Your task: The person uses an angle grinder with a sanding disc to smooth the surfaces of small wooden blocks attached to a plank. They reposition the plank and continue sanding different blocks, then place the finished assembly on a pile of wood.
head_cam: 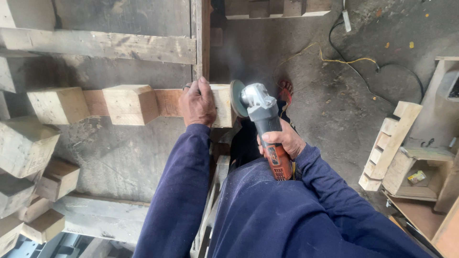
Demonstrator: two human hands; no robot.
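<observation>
left hand (197,104) on wood post (129,103), grinder (262,119) in right hand (285,140)

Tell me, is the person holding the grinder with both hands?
No, only the right hand grips the angle grinder; the left hand presses on the carved wooden piece.
</observation>
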